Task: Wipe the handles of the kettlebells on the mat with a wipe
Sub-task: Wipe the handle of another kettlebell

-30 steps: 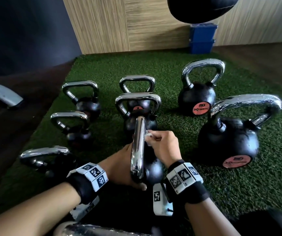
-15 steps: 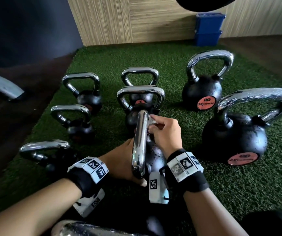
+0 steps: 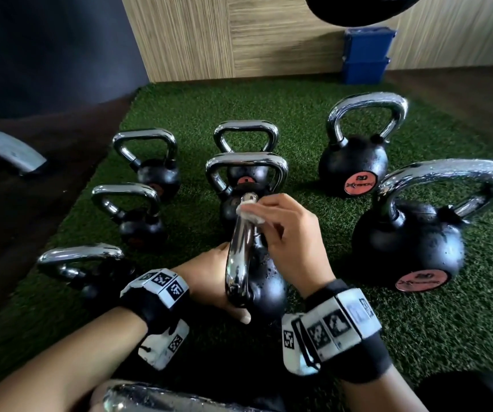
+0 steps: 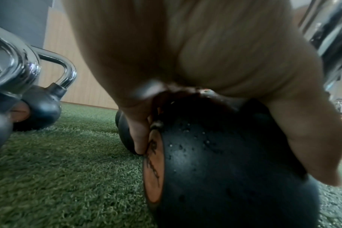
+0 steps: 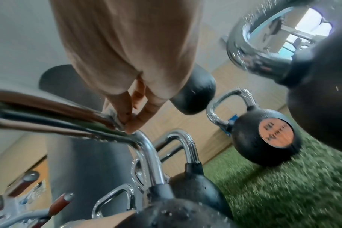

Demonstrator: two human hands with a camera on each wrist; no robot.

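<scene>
Kettlebell handles are my concern, and the one in work belongs to the black round kettlebell with the chrome loop handle (image 3: 240,251), standing on the green turf mat (image 3: 328,337) just in front of me among its fellows. I judge it heavy and stiff, the wet chrome slippery, so I steady it by the ball, not the loop. My left hand (image 3: 209,281) curls round the black ball from the left, thumb underneath at the near side. My right hand (image 3: 287,233) pinches a small crumpled white wipe (image 3: 249,214) against the far top end of the handle, fingertips (image 5: 130,121) closed on it. Droplets bead the ball (image 4: 224,162). The large black kettlebell with an orange label (image 3: 412,242) sits close on my right, apart from my wrist.
</scene>
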